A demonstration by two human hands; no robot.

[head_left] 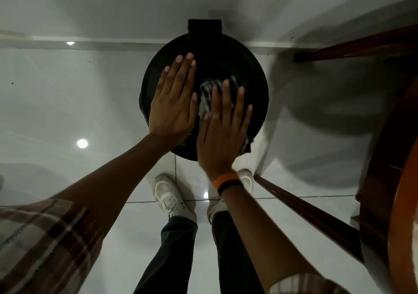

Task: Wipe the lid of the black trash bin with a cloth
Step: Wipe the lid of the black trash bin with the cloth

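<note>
The black trash bin stands on the floor against the wall, and its round lid faces me. My left hand lies flat on the left half of the lid, fingers together and straight, holding nothing. My right hand presses flat on a dark cloth with white stripes on the lid's middle and near right. The cloth shows past the fingertips and at the right of the palm. That hand is blurred. A ring is on one finger, and an orange and black band is on the wrist.
A wooden chair or table stands close on the right, with one leg slanting toward the bin. The floor is glossy white tile. My white shoes stand just in front of the bin. The wall's baseboard runs behind.
</note>
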